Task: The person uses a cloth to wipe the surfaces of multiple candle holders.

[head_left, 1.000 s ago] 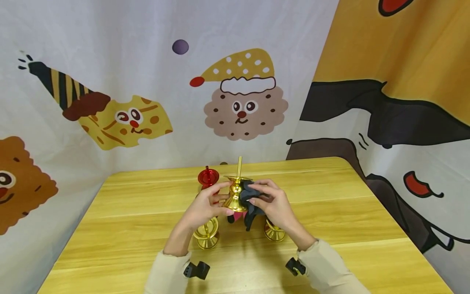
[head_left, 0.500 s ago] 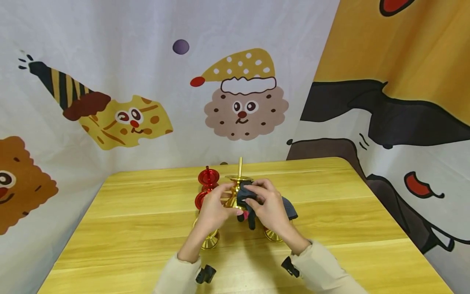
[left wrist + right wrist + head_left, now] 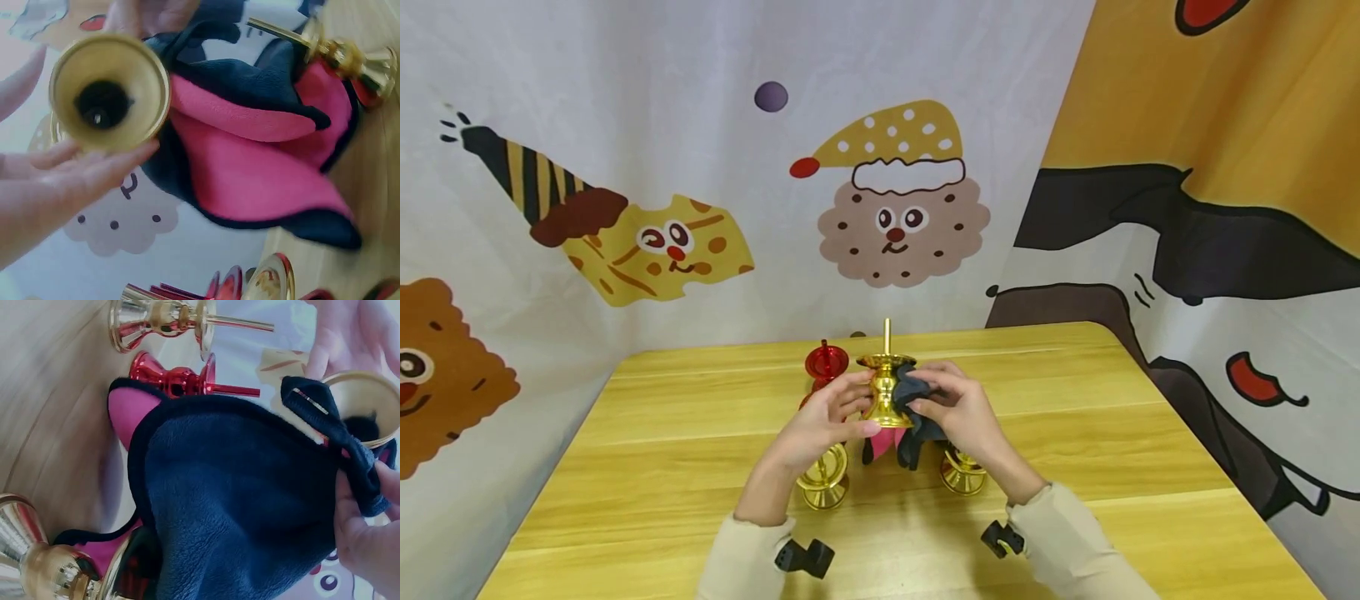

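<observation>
A gold candle holder (image 3: 885, 392) with a thin upright spike is held above the table. My left hand (image 3: 823, 423) grips it from the left, fingers behind and thumb by the base. Its hollow underside (image 3: 109, 94) faces the left wrist view. From the right, my right hand (image 3: 958, 408) pinches a dark blue cloth (image 3: 912, 396) against the holder's side. The cloth's pink lining (image 3: 250, 175) shows where it hangs below. In the right wrist view, a folded part of the dark cloth (image 3: 244, 494) lies between the right fingers and the holder.
One gold candle holder (image 3: 824, 482) stands at the front left, partly behind the left wrist. Another gold holder (image 3: 962, 475) is near the right wrist. A red candle holder (image 3: 826, 364) stands behind the left hand, with more red partly hidden. The wooden table (image 3: 685, 467) lies beneath.
Both hands drew together, then moved slightly apart again. The gold candle holder shifted a little left, and the cloth slid along its right side. Both hands keep their hold.
</observation>
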`<state>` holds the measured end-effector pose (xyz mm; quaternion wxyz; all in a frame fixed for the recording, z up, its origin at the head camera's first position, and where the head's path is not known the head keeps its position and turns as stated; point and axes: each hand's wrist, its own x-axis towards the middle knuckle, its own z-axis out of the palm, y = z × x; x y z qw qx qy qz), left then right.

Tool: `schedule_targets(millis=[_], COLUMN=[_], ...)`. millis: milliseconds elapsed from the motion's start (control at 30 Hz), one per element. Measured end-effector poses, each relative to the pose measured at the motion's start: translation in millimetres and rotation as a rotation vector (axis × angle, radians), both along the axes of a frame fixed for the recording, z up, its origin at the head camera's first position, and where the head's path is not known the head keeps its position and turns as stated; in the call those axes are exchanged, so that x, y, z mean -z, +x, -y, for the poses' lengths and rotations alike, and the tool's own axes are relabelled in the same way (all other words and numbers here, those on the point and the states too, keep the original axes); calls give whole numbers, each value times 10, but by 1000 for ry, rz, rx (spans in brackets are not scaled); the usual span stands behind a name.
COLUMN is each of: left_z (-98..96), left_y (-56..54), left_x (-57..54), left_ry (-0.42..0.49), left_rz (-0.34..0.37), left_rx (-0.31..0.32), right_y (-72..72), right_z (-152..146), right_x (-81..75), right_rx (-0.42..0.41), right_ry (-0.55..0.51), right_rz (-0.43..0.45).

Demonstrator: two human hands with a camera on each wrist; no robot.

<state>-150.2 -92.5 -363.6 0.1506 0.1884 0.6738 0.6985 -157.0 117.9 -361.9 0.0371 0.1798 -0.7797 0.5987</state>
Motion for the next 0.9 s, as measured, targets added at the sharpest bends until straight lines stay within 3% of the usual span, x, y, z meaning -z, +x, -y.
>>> schedule_targets(millis=[100,200,333,433,600,667,767,900], left_z=[-91,-181,-223,-182,-64,-46,-85,-203], left_y=[42,84,108,97,67,65,75,125], left_x=[5,12,7,9,23,22,19,23], left_ry=[-148,-317,-436,-397,-154,-107,-158,-383], left_rz=[-60,-157,-251,-224,-54,-18,-45,-178], left_rx=[-106,-217,-272,-249,-141,-118,-150,-276], right_y=[42,96,138,118,29,6,12,88], right_z=[53,115,159,131,31,13,33,146], right_x=[-10,-34,-53,-39,2,11,18,3], right_rx=[35,87,114,75,7,-3,22,86], right_ry=[41,157,306,264,63,31,52,187], right_rz=[-49,-153,-297,-253,-24,19,20,-99])
